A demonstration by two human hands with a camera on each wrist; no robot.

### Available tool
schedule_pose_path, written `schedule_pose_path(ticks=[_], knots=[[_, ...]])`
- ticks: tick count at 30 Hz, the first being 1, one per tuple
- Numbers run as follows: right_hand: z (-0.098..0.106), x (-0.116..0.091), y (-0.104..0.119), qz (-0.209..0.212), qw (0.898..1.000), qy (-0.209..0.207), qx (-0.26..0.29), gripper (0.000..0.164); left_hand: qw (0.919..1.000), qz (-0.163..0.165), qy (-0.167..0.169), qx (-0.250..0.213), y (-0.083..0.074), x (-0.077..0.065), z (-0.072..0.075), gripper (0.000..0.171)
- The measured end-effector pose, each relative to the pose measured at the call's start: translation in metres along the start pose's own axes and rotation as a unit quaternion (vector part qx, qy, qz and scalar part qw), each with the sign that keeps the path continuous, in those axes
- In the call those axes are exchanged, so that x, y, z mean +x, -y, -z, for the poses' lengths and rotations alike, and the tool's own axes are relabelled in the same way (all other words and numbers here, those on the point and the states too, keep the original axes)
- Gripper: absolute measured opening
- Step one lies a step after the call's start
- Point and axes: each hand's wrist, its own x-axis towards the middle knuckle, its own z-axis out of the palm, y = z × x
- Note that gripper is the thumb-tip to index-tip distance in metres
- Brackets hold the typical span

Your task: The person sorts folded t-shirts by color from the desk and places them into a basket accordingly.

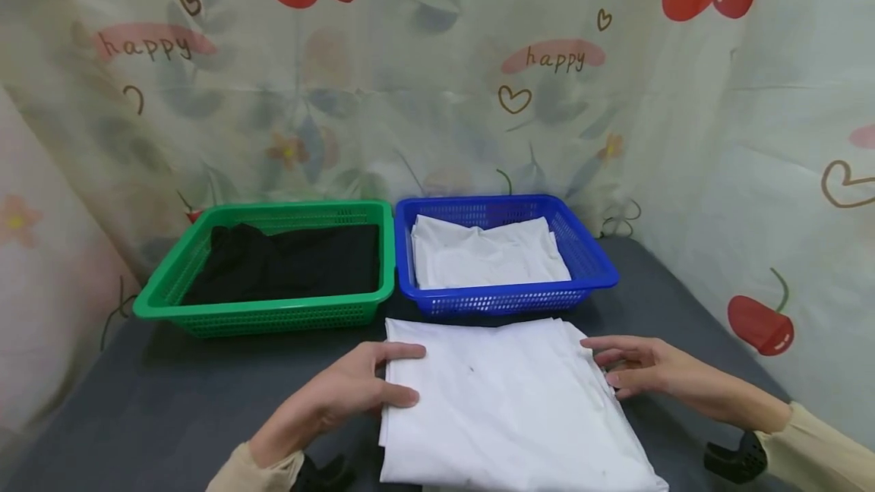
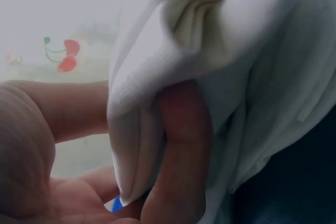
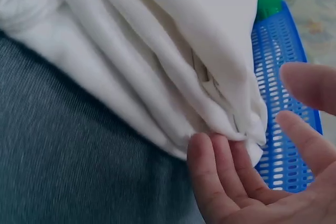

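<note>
A folded white cloth (image 1: 506,408), stacked in several layers, lies on the dark table in front of the blue basket. At its left edge my left hand (image 1: 352,386) grips the fold, with thumb and index finger on top. The left wrist view shows a finger (image 2: 184,145) curled against the white folds (image 2: 142,87). On the other side my right hand (image 1: 645,367) is at the right edge. Its fingertips (image 3: 202,148) touch the layered edge (image 3: 173,77) from below in the right wrist view, while thumb and index finger are spread away from the cloth.
A green basket (image 1: 273,310) at the back left holds a folded black cloth (image 1: 307,264). Beside it, a blue basket (image 1: 506,298) contains another folded white cloth (image 1: 488,253). A printed curtain (image 1: 437,59) hangs behind and along both sides of the dark table (image 1: 205,393).
</note>
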Motion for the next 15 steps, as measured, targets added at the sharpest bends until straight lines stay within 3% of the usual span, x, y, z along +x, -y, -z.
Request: schedule_pose_path(ticks=[4,11,15], knots=[[-0.002,0.002,0.002,-0.01,1.0,0.02,0.02,0.055,0.9999,0.003,0.003,0.013,0.003,0.004,0.001,0.064],[-0.014,0.008,0.005,-0.028,0.989,0.081,0.121,0.054,0.9979,0.021,-0.019,0.058,0.017,0.019,-0.013,0.057],[-0.027,0.019,0.003,-0.017,0.99,0.071,0.12,0.058,0.9976,0.024,-0.039,0.051,0.022,0.023,-0.019,0.052]])
